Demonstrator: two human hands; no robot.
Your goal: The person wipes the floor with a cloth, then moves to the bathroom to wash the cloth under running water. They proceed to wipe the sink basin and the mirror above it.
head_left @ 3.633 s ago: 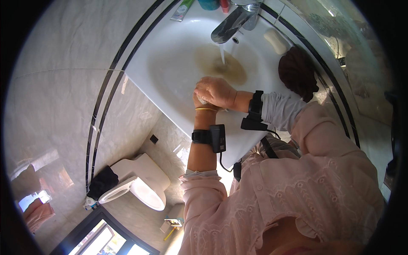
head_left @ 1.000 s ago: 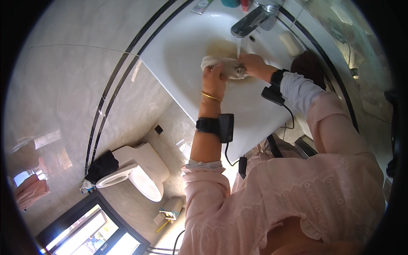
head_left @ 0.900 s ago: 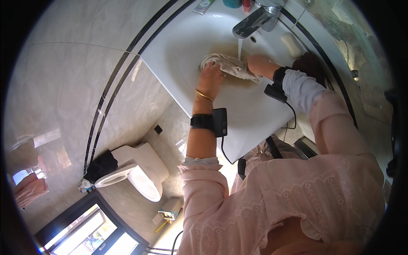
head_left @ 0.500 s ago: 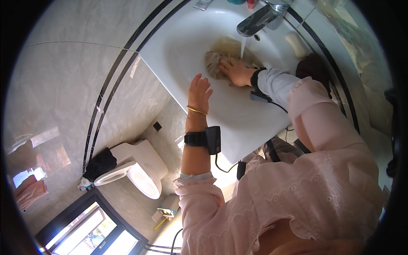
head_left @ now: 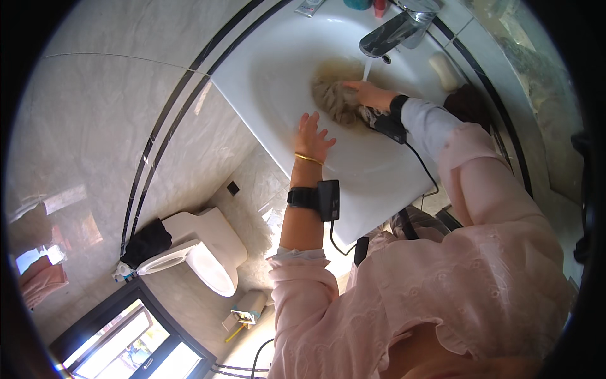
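A wet greyish-beige cloth [head_left: 334, 102] lies crumpled in brownish water in the white washbasin [head_left: 268, 85]. My right hand [head_left: 374, 96] is at the cloth's right side, fingers bent onto it and one finger stretched out; the lower fingers are partly hidden. A thin stream runs from the chrome tap [head_left: 388, 35] beside that hand. Over the basin's left front edge my left hand [head_left: 312, 137] hovers with its fingers apart, holding nothing and not touching the cloth.
A bar of soap [head_left: 444, 71] and a dark cloth [head_left: 468, 104] lie on the basin's right rim. A tube [head_left: 309, 7] and a red container [head_left: 379, 7] stand at the far rim. Black devices with cables are strapped to both forearms. A toilet [head_left: 211, 252] is at lower left.
My right hand has drawn back toward the tap, its fingers now more bent. The cloth is spread wider toward me. My left hand has moved slightly right, still open.
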